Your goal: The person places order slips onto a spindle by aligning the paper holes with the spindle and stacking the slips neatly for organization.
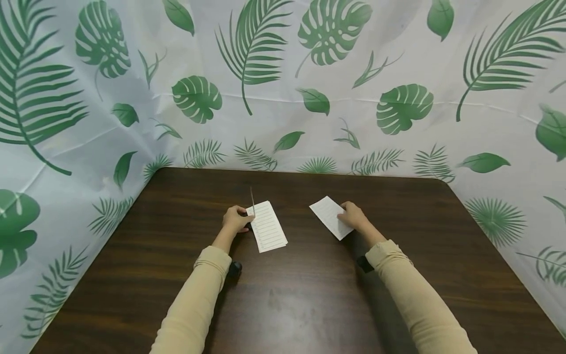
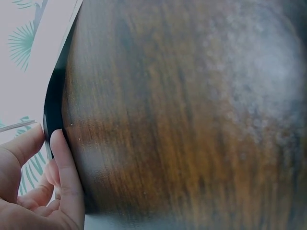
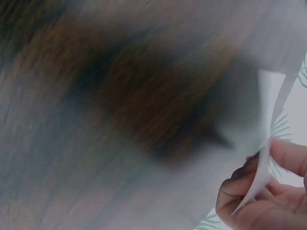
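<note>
Left of the table's middle, my left hand pinches the edge of a small stack of white lined sheets between thumb and fingers. A thin brownish strip stands up by the thumb; its kind cannot be told. In the left wrist view the sheets rise from the fingertips, apart from the tabletop. Farther right, my right hand grips a white sheet of paper with faint print on it. The right wrist view shows that sheet bent between thumb and fingers.
Both hands are over a dark brown wooden table with rounded far corners. A white curtain with green leaf prints hangs behind it and at both sides. A black wrist device shows at the left cuff, another at the right.
</note>
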`<action>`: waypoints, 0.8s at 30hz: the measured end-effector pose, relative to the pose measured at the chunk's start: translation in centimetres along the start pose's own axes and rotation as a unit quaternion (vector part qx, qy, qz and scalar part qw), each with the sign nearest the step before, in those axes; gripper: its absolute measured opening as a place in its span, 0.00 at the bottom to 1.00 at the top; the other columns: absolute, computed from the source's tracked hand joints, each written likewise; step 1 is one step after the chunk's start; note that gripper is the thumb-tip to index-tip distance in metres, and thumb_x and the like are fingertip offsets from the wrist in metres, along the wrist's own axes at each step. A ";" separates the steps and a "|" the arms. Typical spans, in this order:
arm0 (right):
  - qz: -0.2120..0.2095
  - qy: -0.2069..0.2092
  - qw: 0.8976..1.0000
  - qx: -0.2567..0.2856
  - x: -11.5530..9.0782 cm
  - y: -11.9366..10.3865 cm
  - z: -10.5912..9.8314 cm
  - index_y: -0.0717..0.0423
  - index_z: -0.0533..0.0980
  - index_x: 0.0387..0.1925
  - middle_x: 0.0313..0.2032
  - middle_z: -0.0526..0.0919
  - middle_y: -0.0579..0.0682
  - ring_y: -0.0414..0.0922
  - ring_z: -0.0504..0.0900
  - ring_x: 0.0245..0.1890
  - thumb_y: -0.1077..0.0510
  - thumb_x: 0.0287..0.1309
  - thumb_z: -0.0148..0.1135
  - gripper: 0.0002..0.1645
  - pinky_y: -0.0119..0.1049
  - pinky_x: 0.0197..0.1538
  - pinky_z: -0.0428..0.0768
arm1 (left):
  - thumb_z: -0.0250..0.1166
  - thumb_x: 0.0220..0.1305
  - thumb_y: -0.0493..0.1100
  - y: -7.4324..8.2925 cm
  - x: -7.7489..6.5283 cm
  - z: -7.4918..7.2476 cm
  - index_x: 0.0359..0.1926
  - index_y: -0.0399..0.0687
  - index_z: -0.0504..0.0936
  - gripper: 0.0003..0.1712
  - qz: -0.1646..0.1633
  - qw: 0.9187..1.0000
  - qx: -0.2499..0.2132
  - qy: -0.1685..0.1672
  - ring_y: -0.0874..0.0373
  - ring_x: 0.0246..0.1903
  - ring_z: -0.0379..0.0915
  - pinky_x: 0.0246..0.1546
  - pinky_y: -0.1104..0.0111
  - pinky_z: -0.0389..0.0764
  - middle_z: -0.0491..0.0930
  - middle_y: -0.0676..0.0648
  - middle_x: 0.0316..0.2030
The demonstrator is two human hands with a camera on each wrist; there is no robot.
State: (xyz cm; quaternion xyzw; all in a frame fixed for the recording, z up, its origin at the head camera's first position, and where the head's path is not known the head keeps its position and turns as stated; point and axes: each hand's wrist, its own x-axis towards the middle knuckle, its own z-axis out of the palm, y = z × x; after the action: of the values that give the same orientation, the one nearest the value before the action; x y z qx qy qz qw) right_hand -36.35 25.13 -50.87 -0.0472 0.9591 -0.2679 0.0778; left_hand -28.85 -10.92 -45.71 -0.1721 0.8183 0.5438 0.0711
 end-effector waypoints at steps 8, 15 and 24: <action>-0.037 0.111 0.993 0.023 6.8 7.6 4.6 0.60 0.79 0.25 0.20 0.79 0.51 0.46 0.74 0.19 0.56 0.49 0.65 0.10 0.35 0.19 0.71 | 0.66 0.58 0.36 -0.5 -0.1 -0.2 0.49 0.34 0.72 0.20 -0.004 1.000 -0.002 0.003 0.62 0.17 0.68 0.18 0.76 0.81 0.66 0.30 0.56; -0.033 0.107 0.992 0.051 4.6 4.7 3.5 0.60 0.78 0.27 0.21 0.77 0.49 0.43 0.72 0.21 0.53 0.54 0.62 0.12 0.35 0.21 0.72 | 0.66 0.58 0.37 -0.6 0.1 -0.1 0.50 0.34 0.72 0.20 -0.001 1.000 0.000 0.000 0.62 0.18 0.69 0.18 0.76 0.81 0.67 0.30 0.56; -0.034 0.080 0.984 0.156 9.8 8.6 6.0 0.58 0.79 0.31 0.26 0.79 0.51 0.44 0.75 0.23 0.42 0.52 0.66 0.22 0.35 0.20 0.74 | 0.66 0.58 0.37 0.0 0.0 0.2 0.49 0.35 0.72 0.20 0.000 1.000 0.010 0.000 0.62 0.17 0.67 0.17 0.77 0.80 0.67 0.30 0.56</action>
State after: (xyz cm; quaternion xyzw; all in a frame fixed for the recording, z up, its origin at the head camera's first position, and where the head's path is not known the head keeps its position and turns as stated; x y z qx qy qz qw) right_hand -45.41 28.11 -61.59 -0.0457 0.9065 -0.4197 -0.0024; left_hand -28.90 -10.77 -45.79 -0.1713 0.8238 0.5355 0.0730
